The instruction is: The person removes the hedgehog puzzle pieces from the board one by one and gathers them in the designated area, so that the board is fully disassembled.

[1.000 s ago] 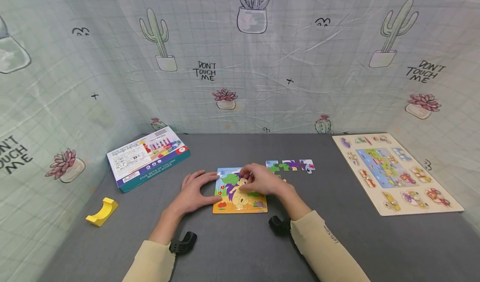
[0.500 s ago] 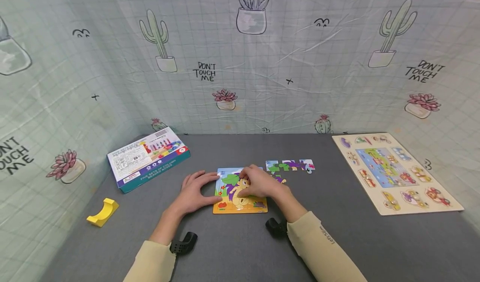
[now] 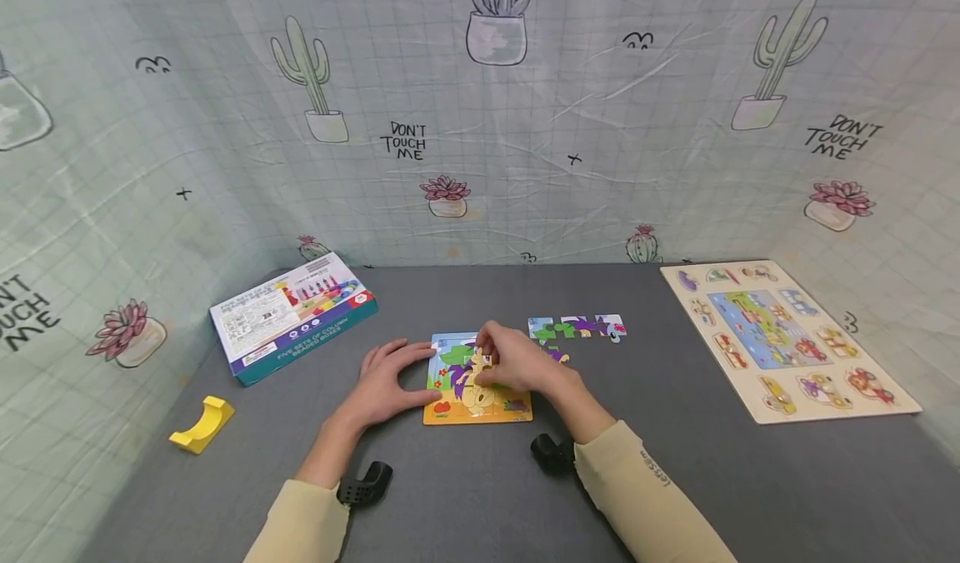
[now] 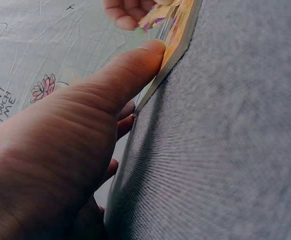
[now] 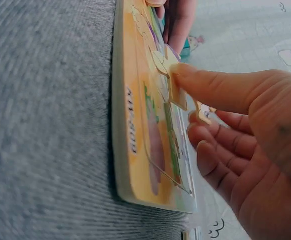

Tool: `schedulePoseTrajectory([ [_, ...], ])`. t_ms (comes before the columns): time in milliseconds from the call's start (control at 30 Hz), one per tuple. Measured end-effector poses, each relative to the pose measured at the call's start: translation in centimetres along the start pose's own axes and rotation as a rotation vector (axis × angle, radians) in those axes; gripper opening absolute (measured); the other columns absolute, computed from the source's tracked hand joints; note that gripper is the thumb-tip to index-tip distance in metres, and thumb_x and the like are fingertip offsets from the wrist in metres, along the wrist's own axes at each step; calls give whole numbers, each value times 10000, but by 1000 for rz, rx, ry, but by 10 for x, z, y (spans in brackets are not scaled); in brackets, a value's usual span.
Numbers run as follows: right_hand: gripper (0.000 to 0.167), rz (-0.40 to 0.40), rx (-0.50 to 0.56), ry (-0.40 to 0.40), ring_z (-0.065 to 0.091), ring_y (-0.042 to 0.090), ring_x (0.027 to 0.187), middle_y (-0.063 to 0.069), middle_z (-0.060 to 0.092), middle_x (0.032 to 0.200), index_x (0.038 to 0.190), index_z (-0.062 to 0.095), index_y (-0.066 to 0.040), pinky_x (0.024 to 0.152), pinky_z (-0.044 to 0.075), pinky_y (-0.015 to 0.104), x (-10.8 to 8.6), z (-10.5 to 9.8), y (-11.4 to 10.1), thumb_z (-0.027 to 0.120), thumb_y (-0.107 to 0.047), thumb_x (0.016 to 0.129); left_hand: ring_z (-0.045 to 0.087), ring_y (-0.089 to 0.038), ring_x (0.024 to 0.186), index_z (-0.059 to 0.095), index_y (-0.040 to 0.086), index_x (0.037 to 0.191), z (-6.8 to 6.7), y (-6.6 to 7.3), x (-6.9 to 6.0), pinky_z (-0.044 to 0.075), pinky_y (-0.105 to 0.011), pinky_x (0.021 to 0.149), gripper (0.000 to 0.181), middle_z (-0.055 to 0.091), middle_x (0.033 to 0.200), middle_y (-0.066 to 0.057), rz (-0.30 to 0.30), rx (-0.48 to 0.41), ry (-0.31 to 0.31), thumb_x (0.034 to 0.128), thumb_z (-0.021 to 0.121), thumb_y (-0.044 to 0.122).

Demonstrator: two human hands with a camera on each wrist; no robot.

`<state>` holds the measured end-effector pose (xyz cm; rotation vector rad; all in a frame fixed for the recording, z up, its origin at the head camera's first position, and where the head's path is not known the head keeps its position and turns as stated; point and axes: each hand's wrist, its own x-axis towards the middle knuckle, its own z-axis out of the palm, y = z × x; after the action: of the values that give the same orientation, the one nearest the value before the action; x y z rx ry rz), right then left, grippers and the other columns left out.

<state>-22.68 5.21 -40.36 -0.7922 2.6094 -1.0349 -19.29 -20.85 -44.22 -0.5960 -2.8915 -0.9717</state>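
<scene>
A jigsaw puzzle board [image 3: 441, 420] with a yellow and purple cartoon animal lies flat on the grey table. My left hand [image 3: 384, 386] rests along its left side, thumb and fingers spread and touching the edge. In the left wrist view the thumb [image 4: 135, 70] presses on the board's rim. My right hand [image 3: 519, 361] pinches a yellowish puzzle piece [image 5: 178, 95] between thumb and fingers. That piece stands tilted over the middle of the board, its lower side close to the picture. The fingers partly hide it.
Several loose puzzle pieces [image 3: 576, 327] lie behind and right of the board, some partly behind my right hand. A wooden peg puzzle [image 3: 738, 401] lies at the right. A bead-toy box [image 3: 296, 317] and a yellow curved block [image 3: 202, 425] are at the left. A cactus-print curtain [image 3: 360, 196] surrounds the table.
Half a second ago my right hand was lower with the piece nearly flat on the board; now the piece is tilted up. My left hand keeps its place. The view has shifted slightly.
</scene>
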Motion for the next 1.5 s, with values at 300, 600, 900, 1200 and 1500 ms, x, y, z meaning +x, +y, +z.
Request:
schedulePoseTrajectory([
  [300,243,-33,27,52,563,132,814,-24,601,918,1092,574,-106,744,491,305,1,0,2,754,-143,933,298,-400,1430,621,133,1393,1,-1,2,81,-652,1133,679,549,1457,-78,-3,-2,-1,826,827,445],
  [600,206,-33,111,47,595,131,795,-30,649,921,1106,592,-127,724,496,309,2,2,2,727,-128,951,297,-397,1429,619,137,1396,1,-3,1,82,-651,1131,687,546,1460,-81,-1,2,10,821,824,453],
  [900,168,-80,230,72,622,152,750,-15,670,897,1108,597,-98,657,490,310,2,-3,6,694,-102,971,296,-393,1433,619,137,1396,1,-3,2,75,-649,1133,691,548,1458,-77,-7,-7,6,817,829,450],
  [1200,198,-89,292,114,655,178,775,27,681,898,1141,588,-52,711,526,341,-5,-22,15,686,-71,970,287,-395,1435,620,125,1393,1,-3,0,69,-650,1135,698,547,1455,-87,-12,-6,3,811,834,445],
  [1500,204,-42,243,146,663,182,779,35,683,895,1143,592,-32,734,533,355,-19,-48,31,689,-64,966,284,-397,1433,617,120,1395,1,-2,-1,66,-649,1135,703,542,1460,-94,-4,-15,4,804,842,426],
])
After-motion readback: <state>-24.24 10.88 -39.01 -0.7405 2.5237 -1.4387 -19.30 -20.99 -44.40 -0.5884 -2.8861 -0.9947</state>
